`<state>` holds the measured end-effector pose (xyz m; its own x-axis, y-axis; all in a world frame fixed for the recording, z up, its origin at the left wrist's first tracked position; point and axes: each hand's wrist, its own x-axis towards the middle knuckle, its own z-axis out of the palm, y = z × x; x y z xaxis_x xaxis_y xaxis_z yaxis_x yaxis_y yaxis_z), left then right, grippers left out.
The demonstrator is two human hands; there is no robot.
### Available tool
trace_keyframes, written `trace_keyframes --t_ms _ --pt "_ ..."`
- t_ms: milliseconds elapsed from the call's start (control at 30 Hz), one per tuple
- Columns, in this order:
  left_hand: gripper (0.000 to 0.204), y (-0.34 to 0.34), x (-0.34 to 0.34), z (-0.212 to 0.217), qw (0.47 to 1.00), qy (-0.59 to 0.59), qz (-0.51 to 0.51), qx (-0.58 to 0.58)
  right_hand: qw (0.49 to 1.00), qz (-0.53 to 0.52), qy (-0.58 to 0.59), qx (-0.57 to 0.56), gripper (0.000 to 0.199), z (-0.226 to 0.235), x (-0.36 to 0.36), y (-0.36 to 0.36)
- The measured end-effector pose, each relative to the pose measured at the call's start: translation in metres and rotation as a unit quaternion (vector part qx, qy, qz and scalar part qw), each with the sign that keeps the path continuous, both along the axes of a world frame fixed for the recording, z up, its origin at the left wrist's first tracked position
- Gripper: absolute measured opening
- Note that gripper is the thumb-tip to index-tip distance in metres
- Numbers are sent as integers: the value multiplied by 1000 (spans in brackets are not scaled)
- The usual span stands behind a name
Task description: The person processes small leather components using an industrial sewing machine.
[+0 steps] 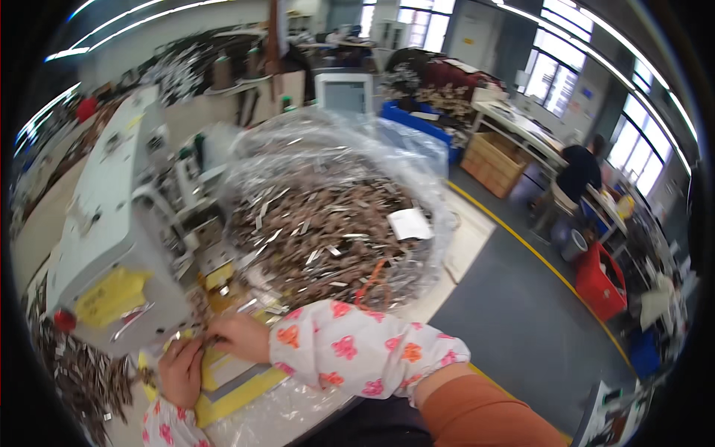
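My left hand (181,371) lies with curled fingers on the work surface under the head of a pale sewing machine (104,223). Close against it, my right hand (244,337) comes in from the right, fingertips pinched together. A small brown piece (216,340) shows at the right fingertips; its shape is blurred. What the left fingers press on is hidden. Yellow tape (242,400) borders the surface below my hands. Beyond them, a large clear plastic bag (436,257) stands open, heaped with small brown pieces (320,223) that have pale, shiny strips.
More brown pieces (93,376) are piled left of the machine. A white paper (410,223) and an orange cord (370,287) lie on the bag's heap. Across the grey aisle (514,320), a person (577,175) sits near a red bin (599,281) and a wooden box (494,165).
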<state>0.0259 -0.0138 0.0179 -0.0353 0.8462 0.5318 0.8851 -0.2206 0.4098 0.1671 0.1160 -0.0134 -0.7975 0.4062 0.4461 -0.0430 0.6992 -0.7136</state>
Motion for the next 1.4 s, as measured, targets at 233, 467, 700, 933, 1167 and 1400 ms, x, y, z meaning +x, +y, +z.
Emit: trace_keyframes --t_ms 233,467,700,933,1167,1400 --pt "27 16 -4 -14 999 20 28 20 998 -47 -43 23 19 22 14 14" --pt "29 3 -16 -21 995 52 69 -40 996 -40 -63 45 18 14 2 16" --pt "34 5 -21 -20 998 37 39 -35 993 -51 -107 0 18 23 -2 16" --pt "37 2 -17 -14 996 22 38 -78 990 -89 -82 69 14 22 2 10" --pt "41 4 -17 -7 993 37 44 -104 985 -20 -16 168 22 20 10 13" --pt "42 3 -25 -21 988 28 66 -138 974 -33 -77 209 27 22 11 9"
